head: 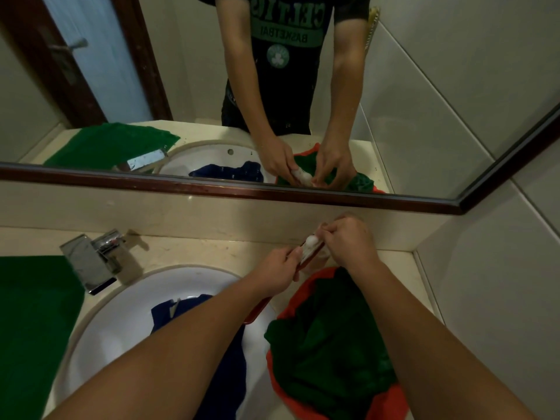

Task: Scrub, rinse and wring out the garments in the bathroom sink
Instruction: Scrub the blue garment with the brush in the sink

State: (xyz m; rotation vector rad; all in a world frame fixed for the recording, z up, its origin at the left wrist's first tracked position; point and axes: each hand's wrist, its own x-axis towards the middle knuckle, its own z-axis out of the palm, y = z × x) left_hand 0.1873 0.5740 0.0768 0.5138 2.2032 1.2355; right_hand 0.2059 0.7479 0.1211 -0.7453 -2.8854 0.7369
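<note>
A blue garment lies in the white sink, partly hidden under my left forearm. To its right a dark green garment fills an orange basin on the counter. Above the basin's far edge my left hand grips a red-handled scrub brush with white bristles facing up. My right hand pinches a small white lump, foam or soap, on the bristles. Both hands are near the back wall.
A chrome faucet stands at the sink's back left. A green towel covers the counter on the left. The mirror hangs just above the backsplash, and a tiled wall closes in the right side.
</note>
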